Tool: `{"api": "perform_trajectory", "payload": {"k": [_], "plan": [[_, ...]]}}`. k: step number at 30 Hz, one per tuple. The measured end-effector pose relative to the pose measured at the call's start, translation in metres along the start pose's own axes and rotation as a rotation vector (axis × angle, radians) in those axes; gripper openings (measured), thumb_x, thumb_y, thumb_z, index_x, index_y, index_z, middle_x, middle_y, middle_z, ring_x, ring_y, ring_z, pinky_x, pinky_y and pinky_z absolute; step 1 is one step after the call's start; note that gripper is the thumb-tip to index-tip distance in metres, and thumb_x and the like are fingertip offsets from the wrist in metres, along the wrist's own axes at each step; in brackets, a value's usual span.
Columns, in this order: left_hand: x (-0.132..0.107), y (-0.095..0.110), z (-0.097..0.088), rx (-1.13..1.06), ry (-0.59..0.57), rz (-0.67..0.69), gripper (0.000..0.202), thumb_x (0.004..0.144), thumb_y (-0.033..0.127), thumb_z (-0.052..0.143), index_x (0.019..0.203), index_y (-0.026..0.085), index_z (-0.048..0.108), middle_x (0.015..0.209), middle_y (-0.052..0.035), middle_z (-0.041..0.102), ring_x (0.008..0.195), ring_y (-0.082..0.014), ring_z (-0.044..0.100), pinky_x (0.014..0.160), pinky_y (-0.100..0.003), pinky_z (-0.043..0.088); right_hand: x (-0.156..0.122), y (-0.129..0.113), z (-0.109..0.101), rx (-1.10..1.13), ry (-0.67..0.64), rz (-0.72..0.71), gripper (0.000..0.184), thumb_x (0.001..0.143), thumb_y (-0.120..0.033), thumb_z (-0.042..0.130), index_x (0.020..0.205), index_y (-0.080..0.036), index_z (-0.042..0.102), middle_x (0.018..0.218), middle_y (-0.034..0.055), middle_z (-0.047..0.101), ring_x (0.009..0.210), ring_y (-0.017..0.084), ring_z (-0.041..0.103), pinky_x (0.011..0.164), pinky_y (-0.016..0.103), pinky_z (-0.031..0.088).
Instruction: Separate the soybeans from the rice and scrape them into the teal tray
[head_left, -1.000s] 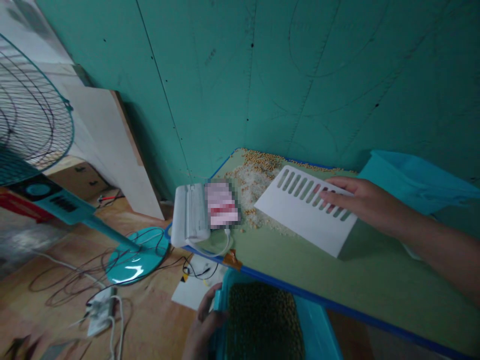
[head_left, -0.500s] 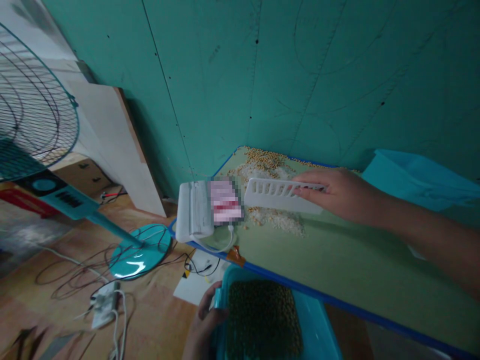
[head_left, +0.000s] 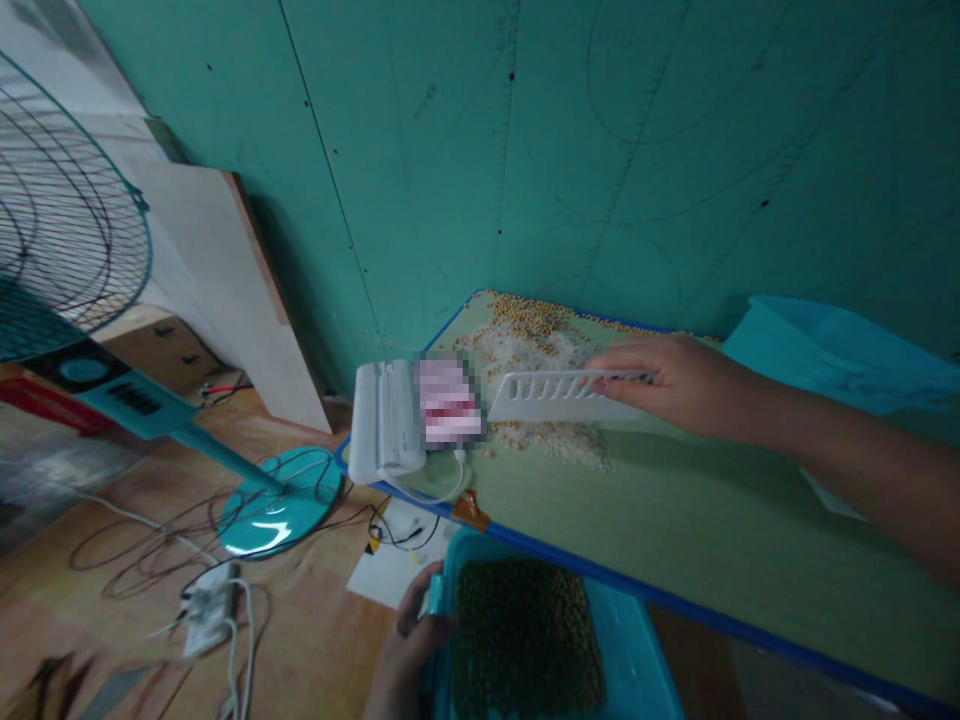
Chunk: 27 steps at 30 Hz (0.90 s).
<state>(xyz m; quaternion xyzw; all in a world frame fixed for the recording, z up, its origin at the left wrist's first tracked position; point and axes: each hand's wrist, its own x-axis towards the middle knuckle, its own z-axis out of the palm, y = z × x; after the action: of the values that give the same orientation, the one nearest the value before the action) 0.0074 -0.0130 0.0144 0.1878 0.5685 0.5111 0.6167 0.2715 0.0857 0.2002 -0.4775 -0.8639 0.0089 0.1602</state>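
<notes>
My right hand (head_left: 649, 372) is closed on a white slotted plastic plate (head_left: 536, 398), held on edge over the table (head_left: 675, 520). Behind the plate lies a pile of white rice-like grains (head_left: 517, 345) mixed with yellow soybean-like beans (head_left: 536, 313). A smaller heap of grains (head_left: 577, 443) sits in front of it. At the lower middle, my left hand (head_left: 411, 635) grips the left rim of a blue plastic tub (head_left: 637, 660) below the table's front edge. Dark green and yellowish beans (head_left: 525, 635) fill much of the tub.
A white device (head_left: 386, 425) with a cable and a blurred-out pink phone-like item (head_left: 448, 400) occupy the table's left corner. A blue bag (head_left: 832, 350) stands at the back right. On the left are a fan (head_left: 277, 495), loose cables and a power strip (head_left: 211, 610).
The white plate has tilted and its left end has dropped slightly, right hand still gripping it. My left hand stays on the tub's rim.
</notes>
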Motion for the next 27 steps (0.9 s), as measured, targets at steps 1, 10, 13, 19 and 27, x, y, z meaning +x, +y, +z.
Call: {"api": "perform_trajectory", "payload": {"k": [1, 10, 13, 19, 27], "plan": [[0.0, 0.0, 0.0, 0.004, -0.005, 0.003, 0.027, 0.039, 0.012, 0.058, 0.061, 0.025, 0.066, 0.039, 0.008, 0.058, 0.039, -0.0111, 0.047, 0.042, -0.021, 0.034, -0.001, 0.0, -0.001, 0.007, -0.007, -0.005, 0.027, 0.081, -0.032, 0.045, 0.096, -0.018, 0.062, 0.093, 0.0047, 0.064, 0.086, 0.017, 0.057, 0.076, 0.03, 0.042], [0.0, -0.002, -0.003, 0.058, -0.016, -0.03, 0.029, 0.043, 0.015, 0.06, 0.07, 0.024, 0.064, 0.043, 0.0066, 0.055, 0.044, -0.0163, 0.048, 0.047, -0.026, 0.033, -0.015, -0.008, -0.01, 0.096, -0.098, 0.006, 0.027, 0.083, -0.03, 0.043, 0.096, -0.014, 0.061, 0.086, 0.0063, 0.06, 0.081, 0.015, 0.053, 0.072, 0.027, 0.039], [0.002, -0.004, -0.004, 0.083, -0.026, -0.033, 0.029, 0.044, 0.016, 0.06, 0.071, 0.025, 0.063, 0.04, 0.0064, 0.051, 0.045, -0.017, 0.046, 0.047, -0.026, 0.031, -0.021, -0.01, -0.011, 0.11, -0.1, 0.0, 0.025, 0.083, -0.029, 0.042, 0.094, -0.016, 0.061, 0.084, 0.0052, 0.06, 0.079, 0.014, 0.054, 0.07, 0.027, 0.039], [0.002, -0.002, -0.003, 0.08, -0.019, 0.012, 0.028, 0.04, 0.017, 0.061, 0.067, 0.024, 0.063, 0.048, 0.0049, 0.057, 0.048, -0.0176, 0.049, 0.048, -0.027, 0.034, -0.033, -0.019, -0.012, 0.09, -0.105, -0.038, 0.023, 0.084, -0.026, 0.04, 0.09, -0.018, 0.061, 0.085, 0.0052, 0.06, 0.08, 0.015, 0.054, 0.07, 0.028, 0.04], [-0.001, 0.001, 0.0, 0.092, -0.025, 0.052, 0.027, 0.04, 0.016, 0.061, 0.066, 0.024, 0.064, 0.051, 0.0044, 0.06, 0.048, -0.0169, 0.05, 0.048, -0.027, 0.036, -0.051, -0.025, -0.012, 0.085, 0.008, -0.007, 0.017, 0.081, -0.025, 0.044, 0.088, -0.021, 0.059, 0.084, 0.0024, 0.063, 0.079, 0.015, 0.057, 0.067, 0.026, 0.043]]}}
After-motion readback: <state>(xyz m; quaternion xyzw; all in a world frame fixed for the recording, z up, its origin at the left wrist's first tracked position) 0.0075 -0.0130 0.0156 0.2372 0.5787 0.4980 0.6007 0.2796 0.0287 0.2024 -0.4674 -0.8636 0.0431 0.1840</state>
